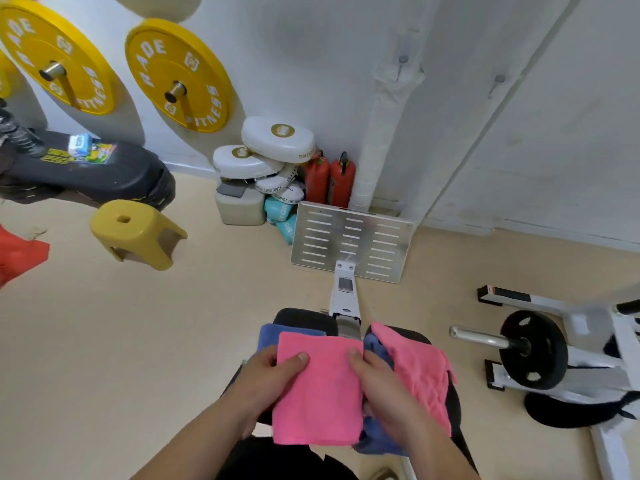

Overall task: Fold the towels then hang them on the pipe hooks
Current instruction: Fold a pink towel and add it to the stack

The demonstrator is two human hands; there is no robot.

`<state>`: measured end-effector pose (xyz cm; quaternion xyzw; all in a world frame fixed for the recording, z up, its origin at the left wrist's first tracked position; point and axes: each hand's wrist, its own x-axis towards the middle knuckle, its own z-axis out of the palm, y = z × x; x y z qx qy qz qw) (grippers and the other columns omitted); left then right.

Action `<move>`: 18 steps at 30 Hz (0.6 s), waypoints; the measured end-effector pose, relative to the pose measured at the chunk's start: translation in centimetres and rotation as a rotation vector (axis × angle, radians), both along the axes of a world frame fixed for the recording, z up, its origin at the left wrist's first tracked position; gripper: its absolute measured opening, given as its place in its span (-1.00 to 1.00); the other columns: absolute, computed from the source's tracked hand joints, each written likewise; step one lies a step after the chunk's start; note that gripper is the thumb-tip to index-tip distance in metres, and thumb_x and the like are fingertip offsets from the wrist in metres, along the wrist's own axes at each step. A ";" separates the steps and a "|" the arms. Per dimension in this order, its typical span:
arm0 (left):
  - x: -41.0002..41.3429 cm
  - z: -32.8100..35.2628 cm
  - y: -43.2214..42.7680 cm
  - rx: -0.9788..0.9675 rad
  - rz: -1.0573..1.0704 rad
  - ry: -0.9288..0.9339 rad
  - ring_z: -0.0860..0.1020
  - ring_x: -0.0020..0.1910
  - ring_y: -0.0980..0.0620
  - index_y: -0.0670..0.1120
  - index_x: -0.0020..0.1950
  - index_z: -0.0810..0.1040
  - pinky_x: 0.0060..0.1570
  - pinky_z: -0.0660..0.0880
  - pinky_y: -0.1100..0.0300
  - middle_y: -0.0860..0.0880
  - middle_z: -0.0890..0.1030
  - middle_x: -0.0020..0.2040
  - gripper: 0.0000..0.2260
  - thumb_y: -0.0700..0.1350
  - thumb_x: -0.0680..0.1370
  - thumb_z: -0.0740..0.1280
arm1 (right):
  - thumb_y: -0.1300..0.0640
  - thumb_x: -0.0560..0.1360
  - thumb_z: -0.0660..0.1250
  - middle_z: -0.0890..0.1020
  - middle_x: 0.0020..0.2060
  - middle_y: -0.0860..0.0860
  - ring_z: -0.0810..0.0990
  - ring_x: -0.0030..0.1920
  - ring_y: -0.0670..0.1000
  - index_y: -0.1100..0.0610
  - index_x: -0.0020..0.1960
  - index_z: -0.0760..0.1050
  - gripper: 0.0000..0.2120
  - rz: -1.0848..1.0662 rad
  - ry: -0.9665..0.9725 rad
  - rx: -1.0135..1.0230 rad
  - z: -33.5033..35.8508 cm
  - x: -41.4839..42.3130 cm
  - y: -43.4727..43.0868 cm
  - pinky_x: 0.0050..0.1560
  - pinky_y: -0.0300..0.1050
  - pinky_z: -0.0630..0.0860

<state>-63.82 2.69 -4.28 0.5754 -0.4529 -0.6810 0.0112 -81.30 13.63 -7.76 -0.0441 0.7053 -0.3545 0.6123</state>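
- Both grips are clamping one folded pink towel (317, 389): the left hand (268, 377) is pinching its left edge with the thumb lying on top, and the right hand (375, 374) is pinching its right edge the same way.
- The folded pink towel is hanging flat between the two hands as a neat rectangle, just above the black padded bench (304, 320) that is carrying the other cloths.
- A second pink towel (420, 372) is lying rumpled (not folded) on the right part of the bench, just beside the right hand.
- A blue towel (273, 336) is peeking out behind the top left corner of the folded pink one, and more blue cloth (375, 439) is showing under the right wrist; whether these are one piece is unclear.
- A white post (344, 294) is running forward from the bench to a slotted metal footplate (353, 242) on the beige floor (138, 341).
- Behind the footplate, a white wrapped pipe (382, 133) is rising up the wall, with two red fire extinguishers (330, 181) standing just beside its foot.
- White boxing pads (270, 150) are stacked left of the extinguishers.
- A yellow stool (136, 233) is standing on the floor at left, and yellow weight plates (178, 76) are hanging on the wall above.
- A black weight plate (535, 349) on a bar is sitting at right.
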 end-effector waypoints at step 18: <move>3.9 -8.9 -5.1 -0.982 -0.546 -0.280 0.52 0.16 0.02 0.05 0.31 0.53 -0.04 0.60 0.11 0.09 0.52 0.30 -0.52 -0.18 0.39 0.38 | 0.16 0.50 0.44 0.55 0.07 -0.08 0.59 -0.03 0.00 -0.06 0.45 0.34 -0.43 0.230 0.602 0.002 -6.0 4.0 -5.6 -0.05 -0.09 0.57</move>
